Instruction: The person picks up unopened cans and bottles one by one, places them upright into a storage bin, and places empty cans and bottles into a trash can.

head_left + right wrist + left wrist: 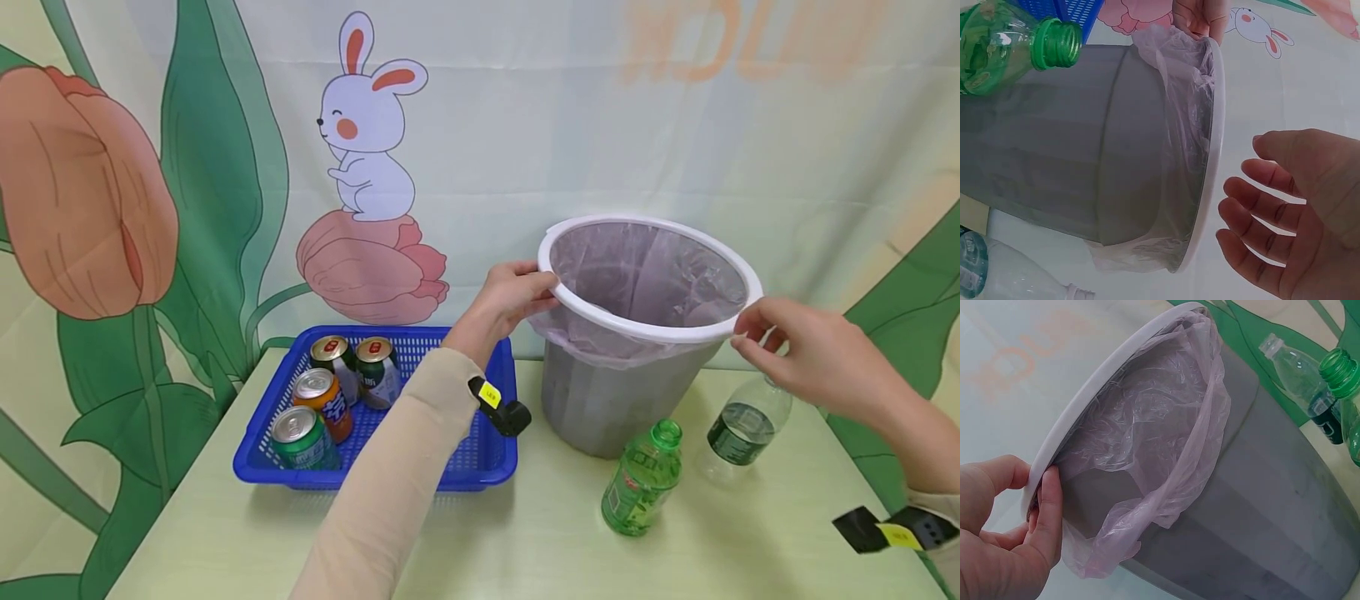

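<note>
A grey trash bin (600,392) stands on the table, lined with a thin pinkish plastic bag (1166,425) that folds out below a white rim ring (637,327). My left hand (510,296) pinches this ring at its left side, thumb on one face and fingers on the other. At the ring's right side, my right hand (813,350) hovers with loosely bent fingers. The right wrist view shows a gap between those fingertips (1229,240) and the ring. In front of the bin stands an uncapped green bottle (643,483); a clear bottle (742,429) with a dark label is beneath my right hand.
To the left, a blue plastic basket (472,479) holds several drink cans: a green one (303,437), an orange one (324,400) and dark ones with gold tops (377,375). A printed cloth (487,150) with a rabbit and tulips hangs behind the table (540,533).
</note>
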Action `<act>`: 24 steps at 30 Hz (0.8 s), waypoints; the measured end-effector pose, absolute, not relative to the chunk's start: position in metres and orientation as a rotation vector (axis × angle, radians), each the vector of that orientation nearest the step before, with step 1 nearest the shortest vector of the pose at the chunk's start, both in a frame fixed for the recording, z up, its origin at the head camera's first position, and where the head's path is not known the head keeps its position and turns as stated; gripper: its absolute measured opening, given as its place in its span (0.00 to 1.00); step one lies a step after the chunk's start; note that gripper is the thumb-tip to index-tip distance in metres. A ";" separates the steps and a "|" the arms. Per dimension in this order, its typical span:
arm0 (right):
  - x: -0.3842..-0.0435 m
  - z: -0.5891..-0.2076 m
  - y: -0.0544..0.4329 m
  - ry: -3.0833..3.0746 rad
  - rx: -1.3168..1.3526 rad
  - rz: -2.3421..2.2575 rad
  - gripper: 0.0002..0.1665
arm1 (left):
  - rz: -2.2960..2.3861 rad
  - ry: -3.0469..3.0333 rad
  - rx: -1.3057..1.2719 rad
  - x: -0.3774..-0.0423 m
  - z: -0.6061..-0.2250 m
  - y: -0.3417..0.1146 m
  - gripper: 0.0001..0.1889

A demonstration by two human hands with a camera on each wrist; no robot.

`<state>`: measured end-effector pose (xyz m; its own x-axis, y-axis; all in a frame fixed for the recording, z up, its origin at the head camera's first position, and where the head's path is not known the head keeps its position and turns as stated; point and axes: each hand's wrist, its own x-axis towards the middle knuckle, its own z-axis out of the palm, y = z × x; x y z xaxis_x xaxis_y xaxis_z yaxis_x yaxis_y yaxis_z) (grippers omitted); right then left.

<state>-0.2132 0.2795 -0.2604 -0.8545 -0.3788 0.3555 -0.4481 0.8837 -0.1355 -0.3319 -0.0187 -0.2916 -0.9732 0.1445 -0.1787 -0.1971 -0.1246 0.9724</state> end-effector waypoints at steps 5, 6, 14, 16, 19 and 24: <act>-0.210 -0.269 0.283 -2.716 0.607 0.331 0.07 | 2.197 1.908 -0.060 -0.333 -0.292 -0.019 0.26; -0.209 -0.271 0.283 -2.707 0.609 0.333 0.07 | 2.197 1.907 -0.059 -0.333 -0.292 -0.019 0.26; -0.203 -0.285 0.284 -2.666 0.606 0.410 0.14 | 2.210 1.898 -0.060 -0.333 -0.292 -0.019 0.27; -0.202 -0.290 0.284 -2.667 0.613 0.429 0.15 | 2.210 1.898 -0.058 -0.332 -0.292 -0.020 0.27; -0.201 -0.297 0.286 -2.662 0.608 0.451 0.16 | 2.203 1.904 -0.059 -0.332 -0.292 -0.020 0.26; -0.199 -0.308 0.289 -2.662 0.602 0.494 0.19 | 2.205 1.904 -0.059 -0.332 -0.293 -0.020 0.26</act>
